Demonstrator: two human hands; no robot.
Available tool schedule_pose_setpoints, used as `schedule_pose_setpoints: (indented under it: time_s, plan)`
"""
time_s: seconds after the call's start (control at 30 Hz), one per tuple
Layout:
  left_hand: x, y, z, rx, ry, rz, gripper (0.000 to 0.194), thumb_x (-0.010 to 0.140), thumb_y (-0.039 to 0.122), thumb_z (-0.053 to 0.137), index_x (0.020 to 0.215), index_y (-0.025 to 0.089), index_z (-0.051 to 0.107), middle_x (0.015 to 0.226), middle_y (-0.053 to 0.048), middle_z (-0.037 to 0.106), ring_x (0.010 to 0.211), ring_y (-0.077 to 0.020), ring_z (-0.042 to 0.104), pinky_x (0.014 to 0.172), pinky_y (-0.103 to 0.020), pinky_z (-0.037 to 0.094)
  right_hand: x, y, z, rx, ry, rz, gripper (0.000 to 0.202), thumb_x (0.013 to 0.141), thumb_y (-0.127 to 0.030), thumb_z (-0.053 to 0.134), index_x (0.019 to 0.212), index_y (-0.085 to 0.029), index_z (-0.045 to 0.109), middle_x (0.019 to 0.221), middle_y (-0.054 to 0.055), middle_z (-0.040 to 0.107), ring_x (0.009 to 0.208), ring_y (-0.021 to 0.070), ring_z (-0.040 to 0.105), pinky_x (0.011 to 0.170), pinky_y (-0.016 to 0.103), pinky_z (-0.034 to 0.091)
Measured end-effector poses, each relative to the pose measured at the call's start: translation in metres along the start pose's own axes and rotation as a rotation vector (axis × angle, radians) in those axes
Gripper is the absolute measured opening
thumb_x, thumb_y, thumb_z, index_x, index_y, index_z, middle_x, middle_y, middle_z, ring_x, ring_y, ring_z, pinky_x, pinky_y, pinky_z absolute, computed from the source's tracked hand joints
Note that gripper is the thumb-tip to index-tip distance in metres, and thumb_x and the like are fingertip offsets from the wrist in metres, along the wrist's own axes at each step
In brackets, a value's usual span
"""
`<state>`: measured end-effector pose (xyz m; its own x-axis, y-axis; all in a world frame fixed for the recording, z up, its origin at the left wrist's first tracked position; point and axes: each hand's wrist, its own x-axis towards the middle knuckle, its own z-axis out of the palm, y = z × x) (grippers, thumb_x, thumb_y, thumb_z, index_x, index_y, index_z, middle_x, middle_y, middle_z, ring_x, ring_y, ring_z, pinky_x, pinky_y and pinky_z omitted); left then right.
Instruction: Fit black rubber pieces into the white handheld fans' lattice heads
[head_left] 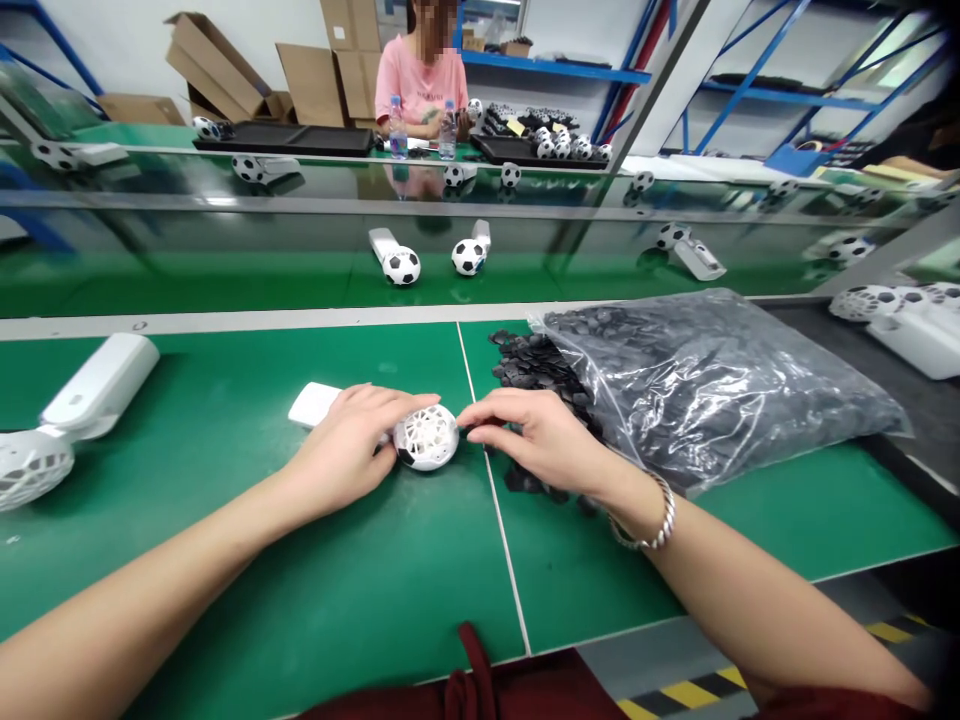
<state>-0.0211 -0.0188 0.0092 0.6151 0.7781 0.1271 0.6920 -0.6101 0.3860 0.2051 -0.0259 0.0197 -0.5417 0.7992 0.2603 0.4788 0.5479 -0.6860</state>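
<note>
On the green table lies a white device with a football-shaped head (427,437), its openwork shell showing holes and a black patch at the lower left. My left hand (352,435) is closed around the head's left side, covering part of the white handle (313,405). At the head's right edge my right hand (529,435) pinches a small dark piece, apparently one of the black patches. Behind that hand, loose black patches (536,362) spill from a clear plastic bag (727,380) full of them.
Another white device (101,390) lies at the left. Beyond the table edge, a conveyor (300,265) carries several football-headed devices. A black tray (885,400) with white devices stands at the right. Across the line sits a person in pink (424,85) near bottles and trays.
</note>
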Motion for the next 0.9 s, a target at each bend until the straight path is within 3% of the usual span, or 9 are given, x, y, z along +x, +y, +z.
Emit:
schedule_pose_setpoints:
  time_s: [0.27,0.37,0.47,0.53,0.63,0.7,0.8,0.9]
  plan:
    - [-0.001,0.003,-0.001,0.002,-0.057,-0.03,0.061,0.07,0.007,0.043,0.127,0.029,0.041,0.115,-0.002,0.056,0.109,-0.0219,0.045,0.102,-0.05,0.02,-0.005,-0.006,0.012,-0.064,-0.018,-0.268,0.02,0.086,-0.014,0.047,0.092,-0.022,0.064,0.086,0.002,0.061,0.08,0.0118,0.053,0.075,0.027,0.043]
    - [-0.002,0.007,-0.001,-0.017,-0.08,-0.037,0.064,0.07,0.025,0.058,0.13,0.027,0.037,0.119,-0.004,0.054,0.114,-0.0251,0.041,0.104,-0.054,0.014,-0.004,-0.005,0.02,-0.144,-0.003,-0.317,0.019,0.086,-0.016,0.046,0.091,-0.023,0.063,0.085,0.002,0.064,0.08,0.0137,0.053,0.075,0.031,0.041]
    - [-0.002,0.011,0.002,-0.045,-0.031,-0.08,0.068,0.067,0.052,0.062,0.127,0.026,0.042,0.117,-0.005,0.056,0.114,-0.0264,0.043,0.104,-0.055,0.01,-0.003,-0.006,0.025,-0.159,0.039,-0.279,0.01,0.085,-0.02,0.051,0.086,-0.02,0.061,0.079,0.002,0.064,0.077,0.0142,0.054,0.073,0.031,0.041]
    - [-0.001,0.014,0.004,-0.057,0.008,-0.106,0.064,0.069,0.057,0.058,0.123,0.026,0.046,0.115,-0.005,0.058,0.112,-0.0253,0.045,0.104,-0.055,0.011,-0.002,-0.006,0.026,-0.115,0.084,-0.24,0.004,0.083,-0.019,0.053,0.084,-0.019,0.058,0.078,0.002,0.062,0.078,0.0146,0.054,0.074,0.032,0.043]
    - [-0.002,0.017,0.006,-0.07,0.04,-0.115,0.056,0.071,0.053,0.058,0.119,0.026,0.049,0.112,-0.003,0.059,0.107,-0.0233,0.048,0.105,-0.053,0.012,-0.001,-0.003,0.028,0.0,0.139,-0.136,0.019,0.077,-0.024,0.061,0.093,-0.018,0.054,0.099,0.007,0.059,0.097,0.018,0.052,0.083,0.035,0.044]
    - [-0.003,0.019,0.007,-0.071,0.057,-0.095,0.053,0.072,0.048,0.059,0.118,0.025,0.049,0.11,-0.002,0.06,0.102,-0.0223,0.05,0.104,-0.051,0.015,-0.001,-0.002,0.03,0.083,0.084,-0.05,0.032,0.077,-0.027,0.06,0.106,-0.019,0.049,0.114,0.009,0.053,0.108,0.0198,0.048,0.086,0.036,0.045]
    - [-0.005,0.019,0.01,-0.058,0.105,-0.019,0.051,0.076,0.043,0.056,0.12,0.021,0.047,0.11,-0.005,0.06,0.098,-0.0228,0.051,0.101,-0.047,0.024,-0.002,0.0,0.033,0.175,-0.027,0.02,0.037,0.083,-0.022,0.051,0.118,-0.021,0.041,0.121,0.009,0.051,0.108,0.0184,0.05,0.084,0.035,0.048]
    - [-0.005,0.016,0.013,-0.042,0.139,0.043,0.051,0.078,0.041,0.053,0.121,0.015,0.045,0.11,-0.009,0.06,0.098,-0.0248,0.048,0.094,-0.043,0.032,-0.004,0.0,0.035,0.183,-0.026,0.037,0.037,0.084,-0.019,0.049,0.119,-0.019,0.04,0.121,0.009,0.051,0.103,0.0173,0.053,0.084,0.034,0.049]
